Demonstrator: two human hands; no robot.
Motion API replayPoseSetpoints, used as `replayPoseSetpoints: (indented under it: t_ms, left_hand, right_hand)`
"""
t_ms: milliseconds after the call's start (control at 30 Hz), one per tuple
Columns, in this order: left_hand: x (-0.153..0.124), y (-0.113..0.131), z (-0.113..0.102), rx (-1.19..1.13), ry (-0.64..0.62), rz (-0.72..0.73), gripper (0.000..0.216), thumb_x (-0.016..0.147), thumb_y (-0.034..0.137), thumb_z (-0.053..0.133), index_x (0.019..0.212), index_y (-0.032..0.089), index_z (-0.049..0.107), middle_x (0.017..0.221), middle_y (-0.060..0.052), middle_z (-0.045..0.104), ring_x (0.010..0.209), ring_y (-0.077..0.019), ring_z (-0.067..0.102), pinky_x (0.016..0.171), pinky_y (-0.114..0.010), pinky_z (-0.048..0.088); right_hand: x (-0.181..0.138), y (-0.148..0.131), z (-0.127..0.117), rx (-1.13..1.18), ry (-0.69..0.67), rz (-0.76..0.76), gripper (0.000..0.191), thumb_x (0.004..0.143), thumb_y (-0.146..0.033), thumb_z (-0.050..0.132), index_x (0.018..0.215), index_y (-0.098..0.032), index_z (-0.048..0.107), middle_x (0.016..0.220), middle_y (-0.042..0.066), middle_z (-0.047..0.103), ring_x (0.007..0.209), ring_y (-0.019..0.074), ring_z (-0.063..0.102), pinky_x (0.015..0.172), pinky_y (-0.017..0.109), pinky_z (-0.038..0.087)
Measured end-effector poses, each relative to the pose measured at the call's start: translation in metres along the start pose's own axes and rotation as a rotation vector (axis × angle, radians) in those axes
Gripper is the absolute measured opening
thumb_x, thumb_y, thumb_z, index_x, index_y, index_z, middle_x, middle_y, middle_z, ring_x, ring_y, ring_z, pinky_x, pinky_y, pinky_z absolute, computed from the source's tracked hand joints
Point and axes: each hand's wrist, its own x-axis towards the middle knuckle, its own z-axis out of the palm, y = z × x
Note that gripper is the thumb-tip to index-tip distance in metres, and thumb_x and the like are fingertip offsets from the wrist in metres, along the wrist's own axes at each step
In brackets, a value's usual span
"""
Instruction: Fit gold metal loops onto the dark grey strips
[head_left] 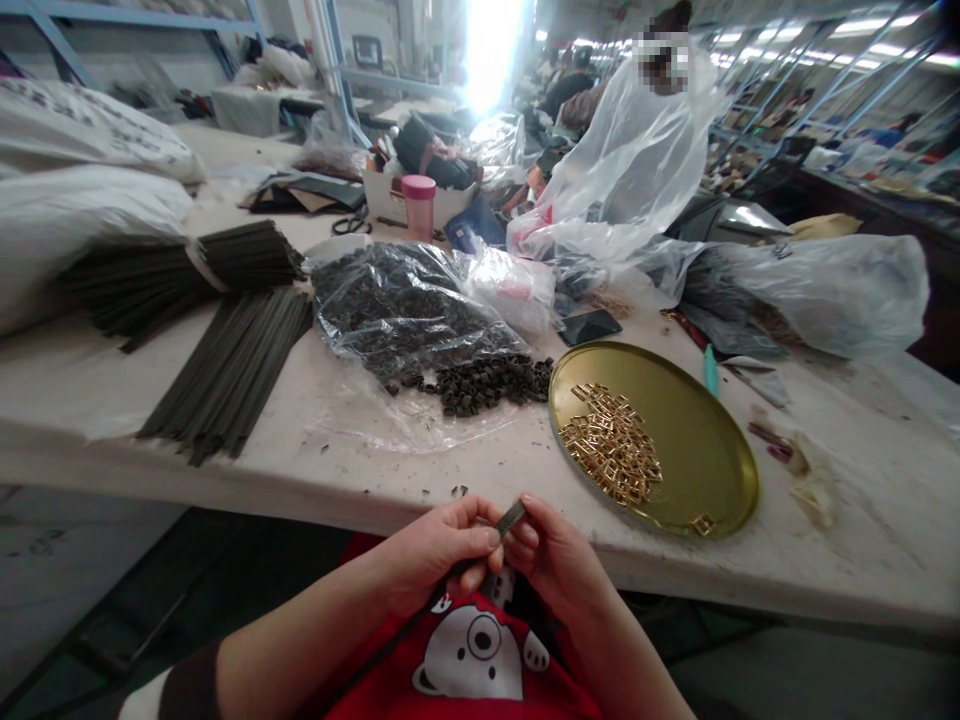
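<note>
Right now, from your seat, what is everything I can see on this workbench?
table: one, whitish, across the view.
tray: one, gold, round, right of centre.
buckles: many, gold, heaped in the tray.
loops: many, dark, spilling from a clear bag, centre.
long strips: two lots, dark, left.
cup: one, pink, behind the bag.
plastic bag: one, clear, far side.
held strip: one, dark, between both hands.
left hand: one, bare, pinching the held strip.
right hand: one, bare, pinching its tip.

**Colours on the bench**

Gold tray [705,470], gold buckles [611,445]. Dark grey strip [511,517]; rod bundles [232,370] the same grey. Black loops [495,383]. Pink cup [418,205]. Off-white table [847,520], smudged. Red top [555,695] with a white bear print.
</note>
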Motion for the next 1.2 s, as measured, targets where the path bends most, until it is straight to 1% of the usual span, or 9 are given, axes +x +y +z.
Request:
replayPoseSetpoints:
  t_ms: [300,467,533,633,767,867,967,1100,1200]
  left_hand:
    - [-0.002,-0.004,0.001,-0.037,-0.031,0.052,0.020,0.073,0.026,0.059,0.083,0.016,0.045,0.061,0.003,0.056,0.034,-0.0011,0.034,0.030,-0.012,0.019]
    - [-0.002,-0.005,-0.001,0.028,0.035,0.061,0.019,0.073,0.027,0.058,0.082,0.015,0.046,0.060,0.003,0.057,0.033,-0.0011,0.034,0.031,-0.012,0.021]
    - [-0.002,-0.004,0.000,0.065,0.098,0.081,0.017,0.073,0.027,0.056,0.080,0.015,0.046,0.060,0.003,0.056,0.033,-0.0007,0.034,0.031,-0.012,0.021]
    - [-0.002,-0.003,0.002,0.126,0.180,0.098,0.014,0.073,0.024,0.052,0.081,0.015,0.046,0.058,0.005,0.054,0.032,-0.0010,0.033,0.031,-0.013,0.019]
    - [-0.001,-0.007,0.002,0.211,0.209,0.093,0.008,0.072,0.019,0.047,0.079,0.016,0.044,0.057,0.006,0.053,0.032,-0.0012,0.033,0.031,-0.013,0.018]
    - [-0.001,-0.008,0.000,0.237,0.207,0.082,0.009,0.071,0.018,0.046,0.080,0.017,0.043,0.055,0.007,0.052,0.030,-0.0015,0.028,0.030,-0.013,0.017]
    - [-0.004,-0.006,-0.002,0.273,0.199,0.080,0.010,0.073,0.019,0.045,0.083,0.017,0.043,0.057,0.006,0.051,0.032,-0.0020,0.026,0.031,-0.014,0.016]
    - [-0.010,-0.002,-0.004,0.533,0.264,0.145,0.010,0.076,0.019,0.043,0.085,0.018,0.047,0.063,0.004,0.054,0.038,-0.0058,0.036,0.037,-0.016,0.026]
    - [-0.011,-0.003,-0.007,0.866,0.370,0.313,0.015,0.078,0.019,0.043,0.085,0.020,0.056,0.077,-0.002,0.059,0.067,-0.0148,0.052,0.060,-0.022,0.039]
  right_hand:
    - [0.000,0.013,0.005,-0.208,0.051,-0.068,0.032,0.072,-0.047,0.058,0.063,-0.019,0.044,0.049,-0.007,0.042,0.042,0.0078,0.038,0.043,0.020,0.030]
    - [-0.007,0.006,0.002,-0.875,0.296,-0.578,0.021,0.078,-0.040,0.056,0.070,-0.020,0.052,0.060,-0.003,0.050,0.056,0.0124,0.045,0.053,0.024,0.034]
    - [-0.013,0.002,0.003,-1.143,0.253,-0.692,0.018,0.082,-0.035,0.052,0.071,-0.020,0.057,0.066,0.000,0.055,0.064,0.0151,0.049,0.060,0.027,0.036]
    - [-0.018,-0.003,0.005,-1.318,0.122,-0.713,0.013,0.082,-0.032,0.053,0.082,-0.022,0.061,0.076,0.003,0.061,0.073,0.0182,0.053,0.067,0.029,0.038]
    - [-0.016,-0.006,0.006,-1.394,0.043,-0.639,0.015,0.083,-0.030,0.050,0.082,-0.023,0.063,0.075,0.003,0.064,0.071,0.0183,0.056,0.064,0.029,0.039]
    - [-0.011,-0.006,0.001,-1.486,0.012,-0.666,0.016,0.084,-0.026,0.047,0.082,-0.023,0.063,0.075,0.004,0.065,0.071,0.0188,0.057,0.065,0.029,0.039]
    - [-0.005,-0.008,-0.008,-1.504,0.080,-0.704,0.018,0.083,-0.024,0.046,0.082,-0.022,0.063,0.076,0.005,0.065,0.073,0.0199,0.057,0.067,0.031,0.040]
    - [0.000,-0.011,-0.017,-1.308,0.221,-0.653,0.024,0.081,-0.033,0.049,0.100,-0.020,0.059,0.093,0.007,0.062,0.071,0.0181,0.055,0.065,0.031,0.041]
    - [0.004,-0.009,-0.016,-1.027,0.130,-0.499,0.030,0.081,-0.043,0.048,0.098,-0.018,0.055,0.075,0.003,0.059,0.061,0.0147,0.052,0.056,0.026,0.041]
